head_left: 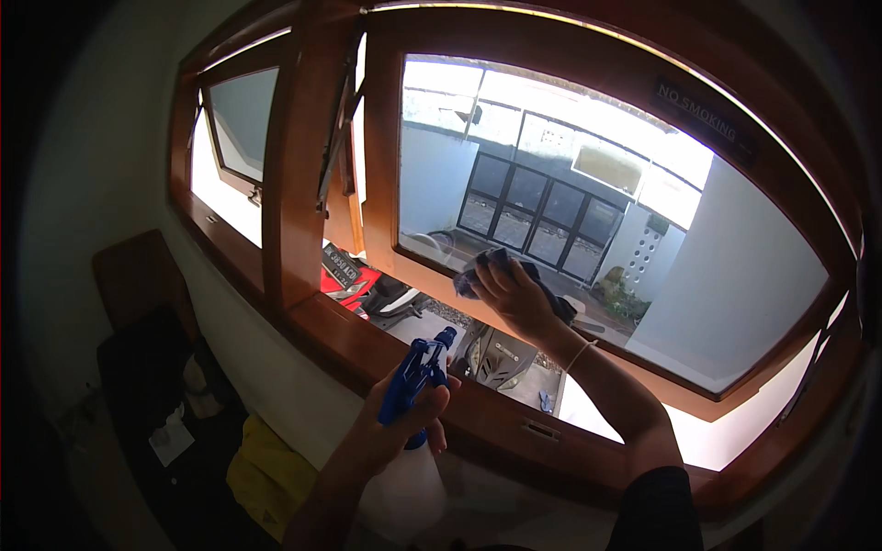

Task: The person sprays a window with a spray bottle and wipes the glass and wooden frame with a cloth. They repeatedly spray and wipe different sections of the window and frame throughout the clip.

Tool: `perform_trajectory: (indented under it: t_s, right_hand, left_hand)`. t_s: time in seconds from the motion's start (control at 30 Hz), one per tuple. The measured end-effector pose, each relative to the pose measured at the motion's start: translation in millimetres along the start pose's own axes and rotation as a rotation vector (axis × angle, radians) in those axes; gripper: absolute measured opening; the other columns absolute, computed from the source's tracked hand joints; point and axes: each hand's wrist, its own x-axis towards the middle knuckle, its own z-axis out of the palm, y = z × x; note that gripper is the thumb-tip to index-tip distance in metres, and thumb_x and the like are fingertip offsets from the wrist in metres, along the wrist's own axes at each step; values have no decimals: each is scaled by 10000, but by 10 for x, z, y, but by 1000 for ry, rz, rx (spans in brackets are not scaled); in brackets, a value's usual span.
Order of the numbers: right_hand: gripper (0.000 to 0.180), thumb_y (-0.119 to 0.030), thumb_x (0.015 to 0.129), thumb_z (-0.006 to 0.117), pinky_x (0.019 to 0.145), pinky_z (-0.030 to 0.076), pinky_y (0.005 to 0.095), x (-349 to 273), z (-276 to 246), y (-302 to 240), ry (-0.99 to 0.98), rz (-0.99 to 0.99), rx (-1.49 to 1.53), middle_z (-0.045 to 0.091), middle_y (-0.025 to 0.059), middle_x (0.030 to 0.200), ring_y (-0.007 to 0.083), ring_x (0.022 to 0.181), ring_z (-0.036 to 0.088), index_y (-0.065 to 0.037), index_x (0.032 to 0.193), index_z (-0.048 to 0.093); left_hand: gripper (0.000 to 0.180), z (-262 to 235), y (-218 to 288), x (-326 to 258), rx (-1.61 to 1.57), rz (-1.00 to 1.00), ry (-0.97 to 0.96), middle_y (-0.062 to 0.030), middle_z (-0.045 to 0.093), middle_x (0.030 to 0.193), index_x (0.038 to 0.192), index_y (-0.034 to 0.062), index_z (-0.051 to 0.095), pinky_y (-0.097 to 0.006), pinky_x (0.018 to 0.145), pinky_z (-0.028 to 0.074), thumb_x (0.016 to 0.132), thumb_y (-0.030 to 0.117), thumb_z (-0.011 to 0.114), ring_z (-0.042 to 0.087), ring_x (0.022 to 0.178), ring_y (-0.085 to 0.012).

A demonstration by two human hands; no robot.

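A spray bottle with a blue trigger head is in my left hand, its nozzle tilted up toward the window. The fingers wrap round its neck below the trigger. My right hand presses a dark cloth against the lower edge of the window pane, near its left half. The pane sits in a brown wooden sash that is tilted outward. A thin band circles my right wrist.
A second tilted window stands at the left. The wooden sill runs beneath both. Outside are parked motorcycles and a dark gate. Inside, at lower left, a yellow cloth lies beside a dark surface.
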Motion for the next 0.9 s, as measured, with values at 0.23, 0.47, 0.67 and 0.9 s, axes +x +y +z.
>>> perform_trajectory:
  t_s: [0.23,0.47,0.67,0.9]
  right_hand:
    - [195,-90,817,600,796,489,404,-165,-1159,1246,466,598,-31,629,77,1037,284,957,609,-133,999,656]
    - [259,-186,916,554,928,427,476,-1037,-1401,1968,436,788,-454,604,149,1134,315,1066,576,-97,1149,624]
    - [332,-44,777,645,805,490,371,84,-1126,1585,519,537,-190,608,109,1073,280,974,597,-127,1098,627]
    - [375,-182,784,638,889,387,473,1723,-600,1358,570,574,-159,500,87,1182,259,1112,468,-153,1151,567]
  left_hand:
    - [569,-212,74,-183,9,20,42,-153,595,1094,1306,14,393,-301,508,506,871,288,638,624,530,-195]
    - [586,-203,-99,49,-24,-4,-81,-152,595,1110,1319,18,392,-300,521,507,874,309,640,629,548,-198]
    - [587,-350,-116,12,-24,0,-47,-144,588,1137,1335,21,379,-292,561,503,885,306,626,637,580,-189]
    - [600,-471,-82,-141,-14,24,78,-166,576,1159,1346,12,360,-281,573,498,888,300,621,638,592,-189]
